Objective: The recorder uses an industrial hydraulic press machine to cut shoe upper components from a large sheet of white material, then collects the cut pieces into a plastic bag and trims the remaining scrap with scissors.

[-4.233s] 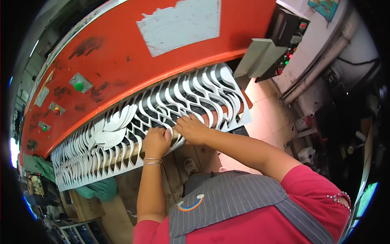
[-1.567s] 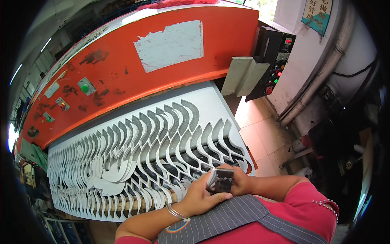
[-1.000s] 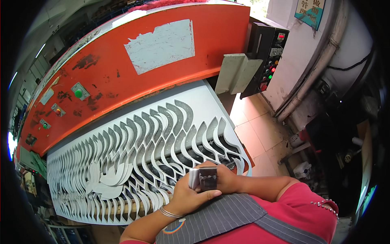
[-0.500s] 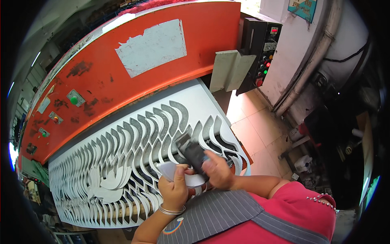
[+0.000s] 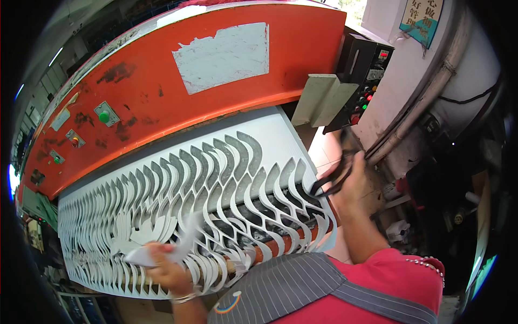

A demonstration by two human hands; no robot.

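My left hand (image 5: 167,269), at the lower left over the cut sheet, is closed on curved white cut pieces (image 5: 141,257), which blur with motion. Beyond the sheet's right edge, my right hand (image 5: 352,175) grips a dark cutting die (image 5: 335,181), a looped frame also smeared by motion. Below both hands lies a white sheet (image 5: 272,127) punched with rows of curved leaf-shaped openings, thin strips left between them. Loose white cut pieces (image 5: 154,231) lie in a small heap on it, close to my left hand.
A large orange-red press (image 5: 145,97) spans the far side of the sheet, with a green button (image 5: 104,116) on its front. At the right stand a grey-green metal plate (image 5: 318,100) and a black control box (image 5: 364,81). A pipe (image 5: 426,108) runs along the wall.
My hands have moved apart. The left went left with the white pieces; the right carried the die to the right and up, past the sheet's edge. The view shifted slightly.
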